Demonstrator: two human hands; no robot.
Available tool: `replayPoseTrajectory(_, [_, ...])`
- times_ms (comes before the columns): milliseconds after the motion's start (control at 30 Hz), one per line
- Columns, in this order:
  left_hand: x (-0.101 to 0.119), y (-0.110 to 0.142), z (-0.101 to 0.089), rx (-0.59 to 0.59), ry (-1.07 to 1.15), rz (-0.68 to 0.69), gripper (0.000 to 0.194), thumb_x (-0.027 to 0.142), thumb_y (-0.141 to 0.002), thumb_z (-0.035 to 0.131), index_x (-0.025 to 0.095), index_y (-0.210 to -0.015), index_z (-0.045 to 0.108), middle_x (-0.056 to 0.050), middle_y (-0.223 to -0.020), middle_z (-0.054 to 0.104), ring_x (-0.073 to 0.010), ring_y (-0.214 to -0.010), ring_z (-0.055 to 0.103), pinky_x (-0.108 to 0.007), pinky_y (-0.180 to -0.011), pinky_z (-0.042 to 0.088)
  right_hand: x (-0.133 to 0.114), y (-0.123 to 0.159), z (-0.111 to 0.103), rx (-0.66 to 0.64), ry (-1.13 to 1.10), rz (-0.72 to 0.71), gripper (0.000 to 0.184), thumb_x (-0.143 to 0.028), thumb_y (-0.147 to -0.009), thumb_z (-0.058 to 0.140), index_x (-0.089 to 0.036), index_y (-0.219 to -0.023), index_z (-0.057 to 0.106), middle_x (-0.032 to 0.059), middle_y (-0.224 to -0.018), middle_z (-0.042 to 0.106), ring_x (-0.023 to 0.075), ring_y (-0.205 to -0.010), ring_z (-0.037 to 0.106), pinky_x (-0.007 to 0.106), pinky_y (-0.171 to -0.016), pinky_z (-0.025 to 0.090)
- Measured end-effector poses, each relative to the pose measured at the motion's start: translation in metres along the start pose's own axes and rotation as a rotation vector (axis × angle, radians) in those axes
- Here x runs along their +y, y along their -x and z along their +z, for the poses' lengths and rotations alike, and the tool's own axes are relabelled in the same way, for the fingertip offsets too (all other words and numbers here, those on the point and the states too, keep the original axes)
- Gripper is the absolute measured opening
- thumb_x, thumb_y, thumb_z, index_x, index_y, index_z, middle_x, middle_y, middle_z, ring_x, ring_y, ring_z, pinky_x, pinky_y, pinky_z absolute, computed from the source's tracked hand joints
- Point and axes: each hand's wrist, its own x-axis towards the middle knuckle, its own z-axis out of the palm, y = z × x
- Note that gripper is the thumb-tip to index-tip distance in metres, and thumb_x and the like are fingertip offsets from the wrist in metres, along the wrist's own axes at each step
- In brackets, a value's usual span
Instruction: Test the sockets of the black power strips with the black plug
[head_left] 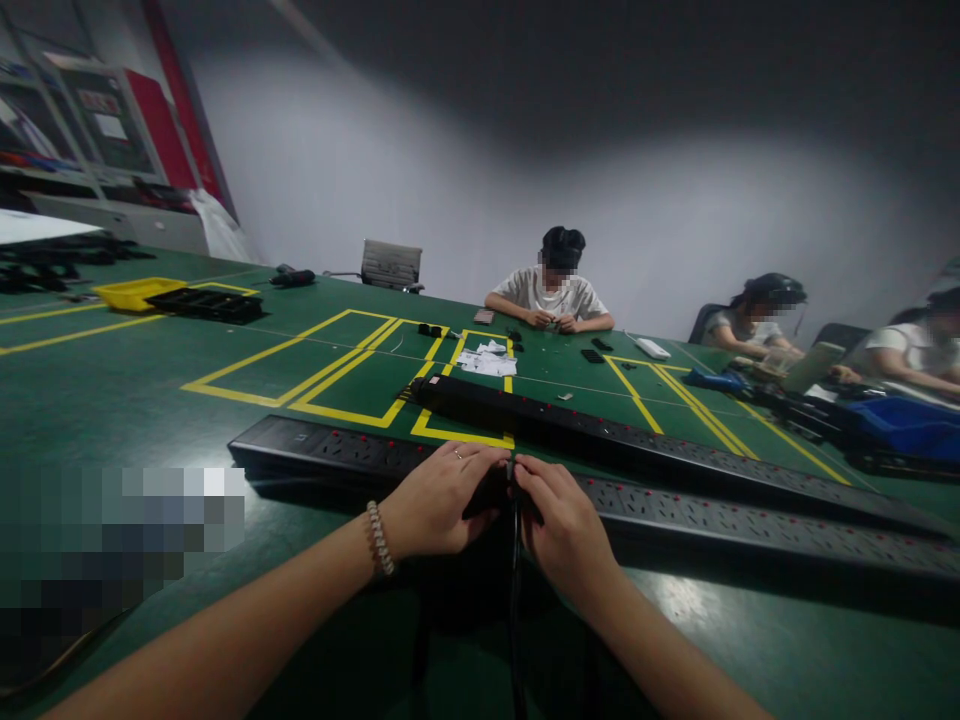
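A black cable (516, 610) hangs down between my hands toward the table's near edge. My left hand (446, 500), with a beaded bracelet at the wrist, curls its fingers against the cable's upper end. From the other side my right hand (559, 515) pinches the same end between thumb and fingers. What the cable ends in is mostly covered by my fingertips. Right behind both hands lies a long black power strip (337, 447) with rows of sockets and small red parts. Farther back, a second long black power strip (540, 420) lies at a slight angle to it.
Yellow tape marks rectangles on the green table (247, 440). White papers (487, 360) lie beyond the strips. A yellow tray (139, 292) and a black tray (206, 304) sit at the left. Other people work across the table and at the right, near a blue bin (907, 428).
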Motion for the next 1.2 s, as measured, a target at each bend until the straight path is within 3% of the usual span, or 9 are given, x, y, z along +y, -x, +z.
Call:
replayPoseTrajectory(400, [-0.004,-0.002,0.000,-0.033,0.019,-0.019,0.065,0.023,-0.077,0.069,0.019,-0.137,0.045,-0.012,-0.132,0.062,-0.0295,-0.121,0.058,-0.048,-0.108,0.045,-0.007,0.004,-0.004,0.062,0.107,-0.064,0.034,-0.007,-0.090,0.053,-0.013,-0.122,0.063,0.0196,-0.126,0.064,0.0302,-0.114,0.063,0.050,-0.095,0.059])
replayPoseTrajectory(633, [-0.003,0.000,0.000,-0.033,0.017,-0.020,0.064,0.024,-0.078,0.069,0.019,-0.138,0.044,-0.012,-0.133,0.061,-0.0294,-0.122,0.058,-0.048,-0.108,0.045,-0.007,0.008,-0.002,0.084,0.096,-0.168,0.027,-0.003,-0.092,0.053,-0.012,-0.115,0.065,0.0173,-0.115,0.069,0.0257,-0.108,0.068,0.041,-0.090,0.062])
replayPoseTrajectory(800, [-0.002,0.000,-0.002,-0.038,0.018,-0.029,0.063,0.025,-0.080,0.068,0.018,-0.138,0.043,-0.012,-0.132,0.061,-0.0288,-0.121,0.058,-0.047,-0.107,0.045,-0.003,0.009,-0.002,0.163,0.129,-0.232,0.029,-0.001,-0.091,0.058,-0.013,-0.116,0.065,0.0168,-0.110,0.070,0.0249,-0.102,0.069,0.041,-0.086,0.063])
replayPoseTrajectory(1033, [0.000,-0.001,0.001,-0.056,-0.060,-0.022,0.067,0.032,-0.082,0.070,0.021,-0.141,0.040,-0.011,-0.134,0.060,-0.0300,-0.123,0.056,-0.047,-0.107,0.043,0.007,0.004,-0.016,0.420,0.030,-0.062,0.027,-0.002,-0.087,0.065,-0.020,-0.106,0.066,0.0101,-0.111,0.065,0.0203,-0.097,0.069,0.035,-0.080,0.063])
replayPoseTrajectory(1200, [-0.006,-0.003,0.010,-0.085,-0.258,-0.113,0.084,0.054,-0.083,0.072,0.017,-0.148,0.034,-0.017,-0.137,0.058,-0.0347,-0.121,0.058,-0.049,-0.102,0.043,0.009,0.001,-0.022,0.436,0.017,0.002,0.025,-0.006,-0.086,0.068,-0.019,-0.108,0.065,0.0098,-0.109,0.066,0.0214,-0.098,0.068,0.038,-0.083,0.062])
